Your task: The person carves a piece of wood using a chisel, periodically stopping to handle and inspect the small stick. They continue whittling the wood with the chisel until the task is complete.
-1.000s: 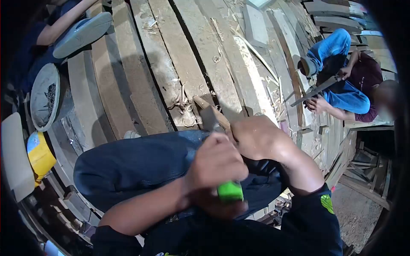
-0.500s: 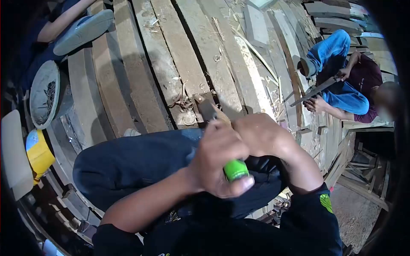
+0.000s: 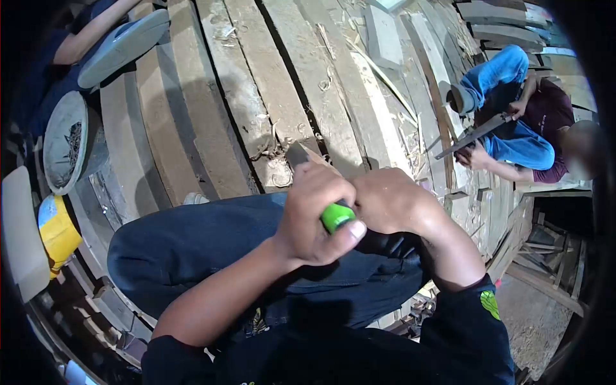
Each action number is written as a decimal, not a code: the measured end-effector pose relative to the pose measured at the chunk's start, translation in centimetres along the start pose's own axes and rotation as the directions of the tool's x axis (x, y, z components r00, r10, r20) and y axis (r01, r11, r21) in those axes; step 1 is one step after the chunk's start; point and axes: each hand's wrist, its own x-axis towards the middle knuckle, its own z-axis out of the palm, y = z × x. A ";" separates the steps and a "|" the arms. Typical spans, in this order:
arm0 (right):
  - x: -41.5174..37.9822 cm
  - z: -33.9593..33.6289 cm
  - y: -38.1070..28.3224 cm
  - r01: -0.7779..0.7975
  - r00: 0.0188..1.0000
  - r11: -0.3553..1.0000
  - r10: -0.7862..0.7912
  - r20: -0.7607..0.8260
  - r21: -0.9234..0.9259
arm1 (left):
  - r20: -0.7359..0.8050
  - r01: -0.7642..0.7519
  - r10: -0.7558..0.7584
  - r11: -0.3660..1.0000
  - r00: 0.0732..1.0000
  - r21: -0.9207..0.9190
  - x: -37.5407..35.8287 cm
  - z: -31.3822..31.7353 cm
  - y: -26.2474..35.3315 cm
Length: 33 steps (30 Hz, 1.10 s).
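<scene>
My left hand (image 3: 314,212) is closed around the green handle (image 3: 337,217) of a bladed tool, its thumb near the handle's end. A flat, dark metal blade (image 3: 297,154) sticks out beyond the fist, low over the planks. Close beside it, my right hand (image 3: 391,200) is closed on a pale, narrow piece of wood (image 3: 317,158), whose far end lies alongside the blade. The fingers of the right hand are mostly hidden, and so is where blade and wood meet. Both hands are above my dark-trousered legs (image 3: 212,250).
Wood shavings (image 3: 276,154) litter the plank floor (image 3: 247,83), which has dark gaps. At right, a seated person (image 3: 545,122) holds a handsaw (image 3: 471,136). Another person's arm (image 3: 96,32) shows upper left, by a bowl-like container (image 3: 54,141). A yellow object (image 3: 59,234) lies left.
My left hand has moved up and slightly left with the green-handled tool, and the blade has advanced away from me. The right hand has stayed nearly still.
</scene>
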 end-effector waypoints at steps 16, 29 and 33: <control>-0.1 0.2 1.2 -0.030 0.999 0.994 0.033 -0.028 0.105 | -0.004 -0.030 0.029 0.998 1.000 -0.058 1.2 0.1 -0.3; 0.0 0.2 1.4 -0.039 0.999 0.990 0.038 0.015 0.132 | 0.213 -0.122 0.132 0.991 0.968 -0.059 -0.1 0.1 2.3; 0.4 0.1 1.3 -0.059 0.995 0.998 0.056 0.084 0.028 | 0.148 -0.041 0.046 0.998 0.988 -0.040 0.5 -0.2 -0.7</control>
